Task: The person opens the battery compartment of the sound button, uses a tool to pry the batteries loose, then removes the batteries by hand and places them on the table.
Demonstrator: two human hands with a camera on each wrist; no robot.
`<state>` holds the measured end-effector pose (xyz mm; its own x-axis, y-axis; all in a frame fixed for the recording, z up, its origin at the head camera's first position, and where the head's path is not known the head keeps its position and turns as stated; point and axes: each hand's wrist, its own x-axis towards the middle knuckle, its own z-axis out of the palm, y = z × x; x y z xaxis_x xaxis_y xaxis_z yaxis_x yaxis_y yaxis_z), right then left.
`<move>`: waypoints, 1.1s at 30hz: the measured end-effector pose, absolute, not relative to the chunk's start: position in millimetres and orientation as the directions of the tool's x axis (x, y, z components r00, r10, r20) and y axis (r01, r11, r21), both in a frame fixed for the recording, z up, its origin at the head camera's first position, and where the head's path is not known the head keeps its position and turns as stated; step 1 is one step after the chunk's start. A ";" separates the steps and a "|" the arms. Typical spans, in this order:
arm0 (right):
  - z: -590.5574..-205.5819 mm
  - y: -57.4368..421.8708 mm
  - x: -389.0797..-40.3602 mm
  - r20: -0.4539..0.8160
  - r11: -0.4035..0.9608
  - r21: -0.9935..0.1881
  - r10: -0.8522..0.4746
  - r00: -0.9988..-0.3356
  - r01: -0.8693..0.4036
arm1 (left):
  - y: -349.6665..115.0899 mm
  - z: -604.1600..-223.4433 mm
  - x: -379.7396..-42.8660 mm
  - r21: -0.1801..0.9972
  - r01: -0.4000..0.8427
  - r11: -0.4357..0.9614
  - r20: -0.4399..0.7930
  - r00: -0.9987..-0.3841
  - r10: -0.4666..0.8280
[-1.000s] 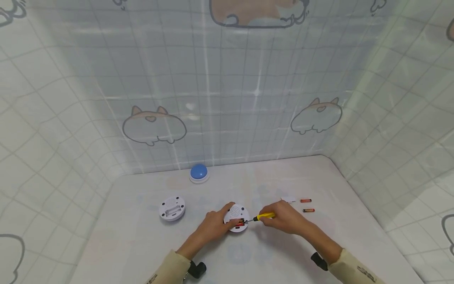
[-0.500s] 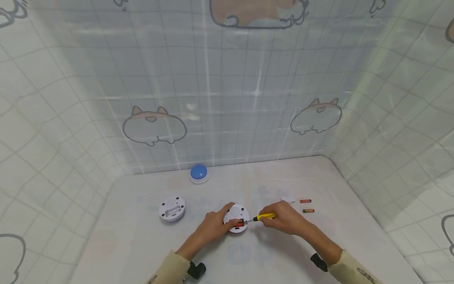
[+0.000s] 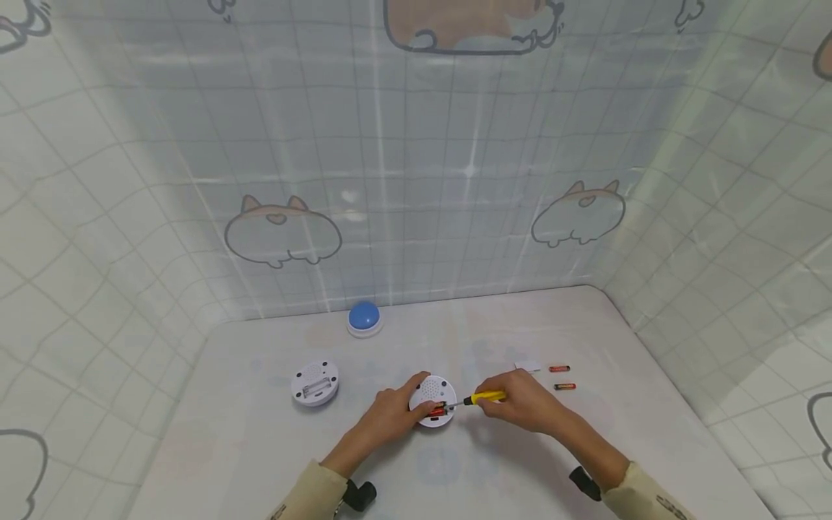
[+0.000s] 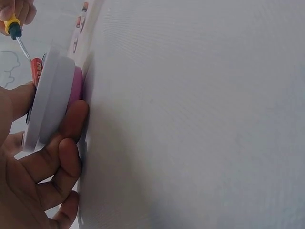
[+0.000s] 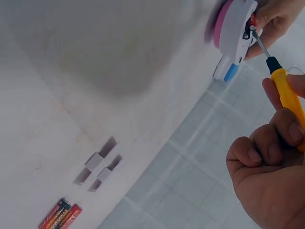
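Note:
My left hand (image 3: 388, 413) grips a round white push-button device (image 3: 429, 390), turned over with its pink dome (image 4: 76, 86) facing the table. Its battery compartment is uncovered, and red batteries (image 3: 438, 412) lie in it, partly behind my left thumb. Thumb on the back and fingers beneath, the hand keeps the device tilted. In my right hand (image 3: 523, 399) is a screwdriver (image 5: 286, 93) with a yellow handle and black collar. Its metal tip reaches the end of a red battery (image 4: 36, 69) at the compartment's right side. Exact contact at the tip is too small to tell.
To the left lies another upturned white device (image 3: 315, 383) with a bare battery compartment. A blue-domed button (image 3: 364, 315) stands upright near the back edge. On the right are two loose red batteries (image 3: 560, 368) beside a small white piece (image 3: 528, 365). Patterned sheeting (image 3: 416, 180) rises behind the table.

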<state>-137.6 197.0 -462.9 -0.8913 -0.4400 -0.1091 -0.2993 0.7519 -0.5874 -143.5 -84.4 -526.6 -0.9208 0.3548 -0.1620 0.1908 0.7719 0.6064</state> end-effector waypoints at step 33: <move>-488.9 224.5 -114.8 0.089 0.857 -0.278 -0.426 -0.900 -0.433 | -86.2 -530.2 -143.3 0.608 0.226 0.761 -0.122 -0.921 0.371</move>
<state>-114.8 224.5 -488.9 -0.9003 -0.4261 0.0894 -0.4333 0.8572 -0.2784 -143.3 -86.2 -530.2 -0.9206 0.3712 -0.1217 0.2263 0.7609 0.6082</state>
